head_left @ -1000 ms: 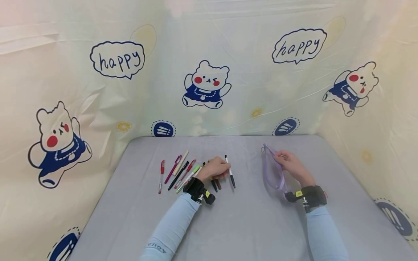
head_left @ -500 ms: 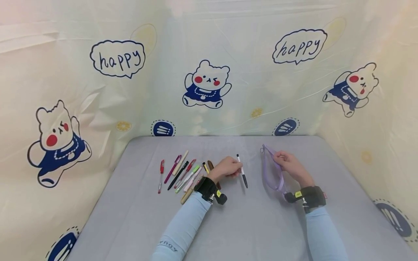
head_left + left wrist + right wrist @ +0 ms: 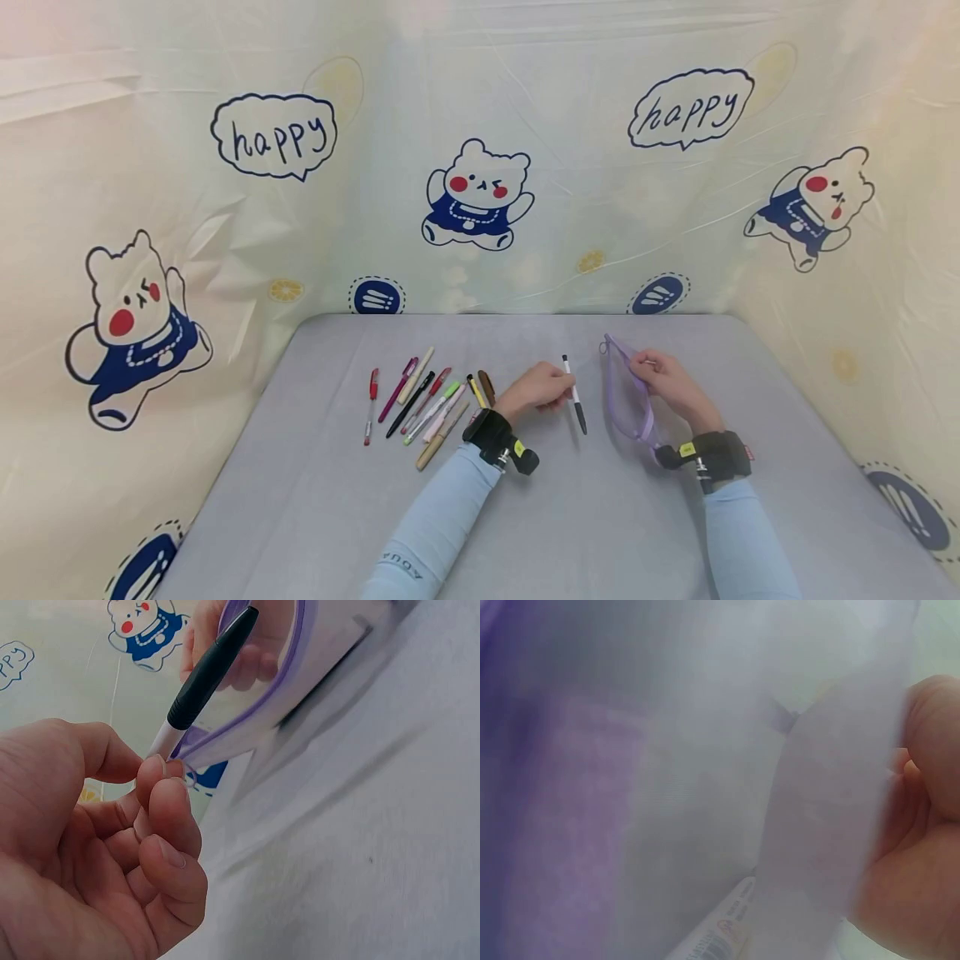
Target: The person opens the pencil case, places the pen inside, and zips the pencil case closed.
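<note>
My left hand (image 3: 538,387) pinches a white pen with black ends (image 3: 577,406) between thumb and fingertips. In the left wrist view the pen's dark grip end (image 3: 212,669) points up toward the pouch, and the other fingers are curled below. My right hand (image 3: 672,385) grips the edge of a see-through pouch with purple trim (image 3: 610,400), whose mouth gapes toward the pen. Up close in the right wrist view, the cloudy pouch wall (image 3: 817,802) fills most of the picture. A white pen-like thing with a barcode (image 3: 718,930) shows through it.
Left of my hands, several pens lie loosely on the grey table (image 3: 285,500). Among them are a red-capped pen (image 3: 372,387), a magenta pen (image 3: 397,390), a black pen (image 3: 410,405) and a tan pen (image 3: 432,452). A printed cloth (image 3: 570,183) hangs behind the table.
My left hand has moved right with the white pen, away from the other pens and closer to the pouch, uncovering the tan pen. The right hand and pouch have stayed in place.
</note>
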The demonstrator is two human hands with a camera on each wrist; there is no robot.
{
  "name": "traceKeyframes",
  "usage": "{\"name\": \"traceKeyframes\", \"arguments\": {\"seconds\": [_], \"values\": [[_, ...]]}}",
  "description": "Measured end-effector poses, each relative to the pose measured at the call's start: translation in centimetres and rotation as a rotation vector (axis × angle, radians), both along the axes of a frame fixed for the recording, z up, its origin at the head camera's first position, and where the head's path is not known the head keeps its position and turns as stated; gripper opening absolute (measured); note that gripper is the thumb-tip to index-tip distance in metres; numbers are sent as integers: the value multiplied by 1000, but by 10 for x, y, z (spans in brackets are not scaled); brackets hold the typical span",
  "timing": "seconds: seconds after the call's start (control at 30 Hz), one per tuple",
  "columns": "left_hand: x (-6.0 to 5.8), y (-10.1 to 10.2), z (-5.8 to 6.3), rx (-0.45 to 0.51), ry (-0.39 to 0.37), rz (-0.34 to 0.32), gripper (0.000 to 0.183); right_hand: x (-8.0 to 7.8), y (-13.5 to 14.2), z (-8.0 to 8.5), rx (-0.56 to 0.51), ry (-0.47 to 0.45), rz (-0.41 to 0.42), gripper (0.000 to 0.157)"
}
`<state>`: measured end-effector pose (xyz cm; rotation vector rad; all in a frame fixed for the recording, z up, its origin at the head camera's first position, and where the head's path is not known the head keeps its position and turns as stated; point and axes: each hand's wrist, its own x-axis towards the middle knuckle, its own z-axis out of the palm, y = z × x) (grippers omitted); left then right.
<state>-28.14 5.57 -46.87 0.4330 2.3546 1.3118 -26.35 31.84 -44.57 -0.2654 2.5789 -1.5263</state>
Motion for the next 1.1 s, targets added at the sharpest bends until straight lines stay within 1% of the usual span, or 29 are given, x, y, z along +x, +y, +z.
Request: {"name": "traceKeyframes", "arguments": {"seconds": [0.17,0.27,0.37,0.47,0.57,0.7,0.87,0.97,1.1], "values": [[0,10,6,0,7,-2,33,-12,8,-17,-6,4,-5,28],[0,17,9,11,18,-10,32,-16,11,-22,10,23,-4,31],[1,24,8,26,19,-15,31,-16,12,-22,22,45,4,32],[3,28,4,28,12,-10,31,-15,12,-22,43,48,3,33],[4,28,0,42,-5,-4,32,-14,12,-24,56,35,6,34],[5,26,1,60,-10,-8,32,-15,10,-25,44,28,-1,33],[7,31,5,39,18,-10,33,-14,9,-25,45,34,-2,31],[6,37,5,14,41,-22,34,-14,10,-25,51,38,-8,30],[4,45,4,-13,48,-35,38,-13,10,-25,63,45,-10,30]]}}
